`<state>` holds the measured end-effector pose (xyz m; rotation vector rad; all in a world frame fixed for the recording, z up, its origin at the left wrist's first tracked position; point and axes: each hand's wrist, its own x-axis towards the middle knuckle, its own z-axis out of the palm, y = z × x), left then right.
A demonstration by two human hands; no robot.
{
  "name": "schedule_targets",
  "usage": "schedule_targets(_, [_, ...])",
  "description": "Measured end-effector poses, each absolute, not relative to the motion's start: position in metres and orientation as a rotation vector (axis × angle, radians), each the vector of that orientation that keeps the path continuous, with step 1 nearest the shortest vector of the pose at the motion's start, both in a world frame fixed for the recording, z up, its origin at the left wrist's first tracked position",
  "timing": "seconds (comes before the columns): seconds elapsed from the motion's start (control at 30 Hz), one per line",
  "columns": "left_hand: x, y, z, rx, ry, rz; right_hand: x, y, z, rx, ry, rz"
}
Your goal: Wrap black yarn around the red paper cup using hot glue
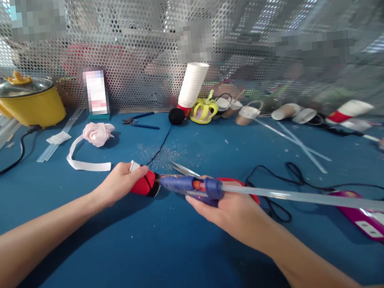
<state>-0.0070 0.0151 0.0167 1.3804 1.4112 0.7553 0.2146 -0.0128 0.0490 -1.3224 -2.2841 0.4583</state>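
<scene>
My left hand [121,182] is closed round a red paper cup [144,185] lying on its side on the blue table [121,259], its dark bottom turned to the right. My right hand [230,210] grips a blue hot glue gun [191,185]. Its nozzle points left and touches the cup's bottom. A long clear glue stick [306,198] sticks out of the gun's back toward the right. Scissors [184,168] with red handles lie just behind the gun.
A yellow pot [26,101] stands at the far left, with a white ribbon and pink fabric flower [97,132] nearby. A stack of paper cups [191,87], black yarn ball [176,116], yellow crown, pliers and loose cups line the perforated metal wall. A black cord and purple package [372,221] lie right.
</scene>
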Motion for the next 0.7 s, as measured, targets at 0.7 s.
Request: schedule_targets(0.7, [-0.008, 0.016, 0.014, 1.365, 1.43, 0.772, 0.211, -0.021, 0.061, -1.361, -2.434, 0.36])
